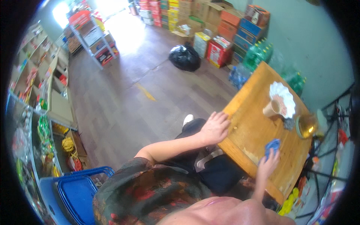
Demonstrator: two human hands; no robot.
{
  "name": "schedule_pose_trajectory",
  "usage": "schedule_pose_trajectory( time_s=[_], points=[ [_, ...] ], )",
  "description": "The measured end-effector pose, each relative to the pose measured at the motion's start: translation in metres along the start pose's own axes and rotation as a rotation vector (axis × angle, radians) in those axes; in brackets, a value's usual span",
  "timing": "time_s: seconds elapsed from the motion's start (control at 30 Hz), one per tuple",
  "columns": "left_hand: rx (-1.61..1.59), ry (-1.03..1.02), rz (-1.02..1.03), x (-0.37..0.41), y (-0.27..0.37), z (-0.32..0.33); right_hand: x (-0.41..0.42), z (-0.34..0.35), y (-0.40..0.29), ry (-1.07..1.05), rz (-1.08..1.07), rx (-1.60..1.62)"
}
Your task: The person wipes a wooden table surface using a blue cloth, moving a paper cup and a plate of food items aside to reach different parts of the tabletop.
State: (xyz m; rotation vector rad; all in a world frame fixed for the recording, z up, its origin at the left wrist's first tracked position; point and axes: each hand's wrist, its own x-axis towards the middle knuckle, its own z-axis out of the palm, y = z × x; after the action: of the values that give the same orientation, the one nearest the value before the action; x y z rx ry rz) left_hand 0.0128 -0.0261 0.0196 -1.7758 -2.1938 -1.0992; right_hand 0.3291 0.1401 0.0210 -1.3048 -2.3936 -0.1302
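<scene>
My right hand [269, 162] presses a crumpled blue cloth [272, 146] onto the top of a wooden table [253, 132]. My left hand [216, 128] rests on the table's near left edge, its fingers apart and holding nothing. Farther back on the tabletop lies a white dish with a scalloped rim [284, 94]. Beside it a beige cup [271, 108] leans or stands, partly over the dish. A dark grey scrubber-like item [288, 123] sits near the dish. At the table's right edge is a round glass-like vessel with amber content [308, 126].
Blue folding chairs [77, 194] stand at lower left, near shelves of packaged goods [42, 67]. A black plastic bag [184, 57] lies on the floor before stacked cartons [222, 25]. Green bottles [257, 53] are behind the table. A metal rack [95, 39] stands toward the bright doorway.
</scene>
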Motion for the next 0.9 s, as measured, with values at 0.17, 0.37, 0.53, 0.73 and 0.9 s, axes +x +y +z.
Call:
schedule_pose_trajectory(
  time_s=[0.17,0.37,0.53,0.73,0.9],
  points=[
    [-0.014,0.021,-0.001,-0.006,-0.004,-0.004,-0.040,-0.041,-0.082,-0.222,-0.363,0.298],
    [-0.034,0.005,-0.009,-0.001,-0.002,-0.001,-0.062,-0.050,0.067,-0.111,0.016,0.184],
    [-0.047,-0.006,-0.025,0.000,-0.002,0.000,-0.068,-0.060,0.180,0.043,0.487,-0.113],
    [-0.040,-0.026,-0.032,0.000,-0.004,0.000,-0.033,-0.031,0.067,-0.012,0.247,-0.005],
    [-0.067,-0.052,-0.032,0.002,-0.002,-0.006,-0.009,-0.032,-0.104,-0.225,-0.368,0.315]
  ],
)
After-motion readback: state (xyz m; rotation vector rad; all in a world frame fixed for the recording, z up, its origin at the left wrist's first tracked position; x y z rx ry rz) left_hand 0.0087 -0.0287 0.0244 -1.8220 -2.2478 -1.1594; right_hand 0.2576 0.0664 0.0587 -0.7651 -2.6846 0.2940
